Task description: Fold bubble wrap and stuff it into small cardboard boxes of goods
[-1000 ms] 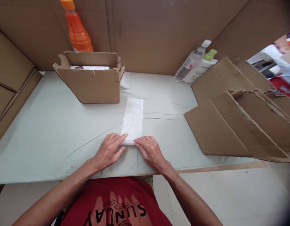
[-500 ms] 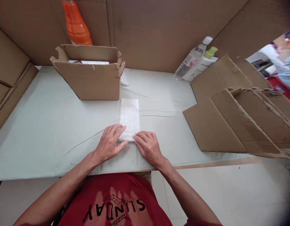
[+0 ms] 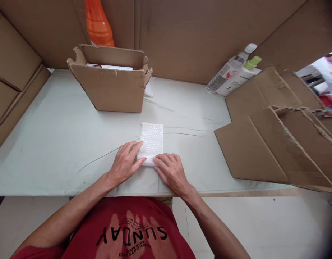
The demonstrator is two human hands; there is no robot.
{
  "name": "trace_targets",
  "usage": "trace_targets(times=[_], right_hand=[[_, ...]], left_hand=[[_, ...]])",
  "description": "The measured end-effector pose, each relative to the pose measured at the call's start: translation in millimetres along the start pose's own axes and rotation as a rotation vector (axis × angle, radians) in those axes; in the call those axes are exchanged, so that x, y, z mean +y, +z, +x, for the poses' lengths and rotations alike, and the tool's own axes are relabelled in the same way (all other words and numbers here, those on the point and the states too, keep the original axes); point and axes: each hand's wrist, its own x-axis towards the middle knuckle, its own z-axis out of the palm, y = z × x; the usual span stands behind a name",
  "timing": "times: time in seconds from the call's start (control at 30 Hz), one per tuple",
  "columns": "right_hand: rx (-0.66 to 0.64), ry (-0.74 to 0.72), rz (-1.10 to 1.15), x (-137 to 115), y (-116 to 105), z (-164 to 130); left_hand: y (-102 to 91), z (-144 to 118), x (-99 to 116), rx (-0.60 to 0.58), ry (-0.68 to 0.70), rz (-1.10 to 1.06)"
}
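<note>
A sheet of bubble wrap (image 3: 152,138) lies flat on the table, its near end folded over into a thicker band. My left hand (image 3: 124,158) grips the left side of that near end, with the thumb pressed on the fold and the fingers along the left edge. At the near right corner, my right hand (image 3: 170,169) pinches the fold, its fingertips on the wrap. Whether anything lies inside the fold cannot be made out.
Beyond the wrap stands an open cardboard box (image 3: 119,90) with white items inside. Behind it is an orange bottle (image 3: 100,27). A clear bottle (image 3: 226,73) and a white bottle with a green cap (image 3: 237,81) lean at the back right, near cut cardboard boxes (image 3: 263,147).
The bubble wrap's near end has been folded further over, so its flat part is shorter. Both hands stay at the near end. The view has shifted slightly.
</note>
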Motion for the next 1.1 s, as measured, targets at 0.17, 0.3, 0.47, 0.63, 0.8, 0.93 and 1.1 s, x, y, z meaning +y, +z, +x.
trace_targets(times=[0.17,0.3,0.47,0.63,0.8,0.93,1.1], right_hand=[[0.01,0.165,0.301,1.9,1.0,-4.8],[0.067,0.224,0.187,-2.0,-6.9,-9.1],[-0.016,0.066,-0.042,2.4,0.6,4.4],[0.062,0.162,0.1,14.3,16.6,16.4],[0.01,0.333,0.439,-7.4,9.8,11.7],[0.011,0.352,0.503,-11.3,-5.2,11.3],[0.018,0.47,0.706,6.4,-7.9,22.2]], left_hand=[[-10.7,-16.7,8.8,-0.075,0.076,-0.204],[-2.3,-3.3,3.4,-0.094,-0.079,-0.21],[5.9,24.1,-6.8,-0.074,-0.258,-0.123],[-4.2,0.9,5.0,0.026,-0.659,-0.692],[2.4,-18.2,27.2,0.038,-0.882,-1.329],[7.1,-15.3,31.5,0.11,-0.969,-1.339],[-0.7,-14.7,30.3,0.131,-0.873,-1.32]])
